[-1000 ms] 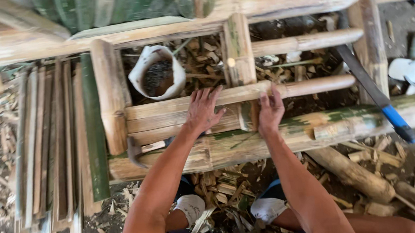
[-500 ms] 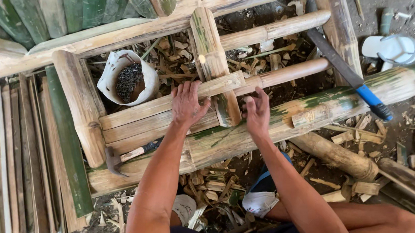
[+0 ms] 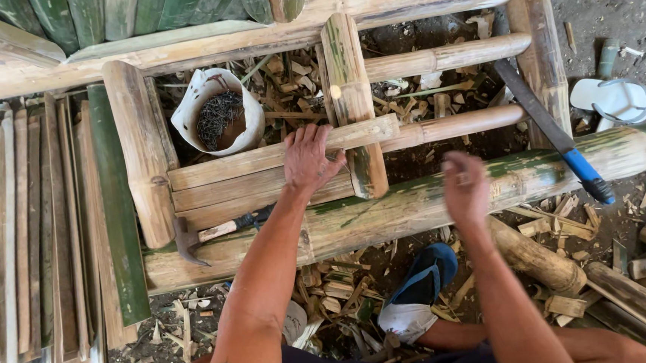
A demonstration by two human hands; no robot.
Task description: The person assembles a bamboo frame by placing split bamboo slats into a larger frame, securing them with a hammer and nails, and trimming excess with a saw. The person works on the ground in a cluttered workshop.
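While the bamboo frame (image 3: 385, 207) spans the ground left to right, the bamboo slat (image 3: 261, 159) lies lengthwise along its near edge under the left hand (image 3: 308, 160), pressed flat with fingers spread; the right hand (image 3: 466, 188) hovers empty, loosely open, farther right.

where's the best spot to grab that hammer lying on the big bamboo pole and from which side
Probably the wooden handle, near its dark far end. The hammer lies flat on the thick bamboo pole, head toward the left, handle pointing right toward the left hand. Coming from above and closing across the handle suits it: its top is uncovered, and the head looks awkward to grasp.
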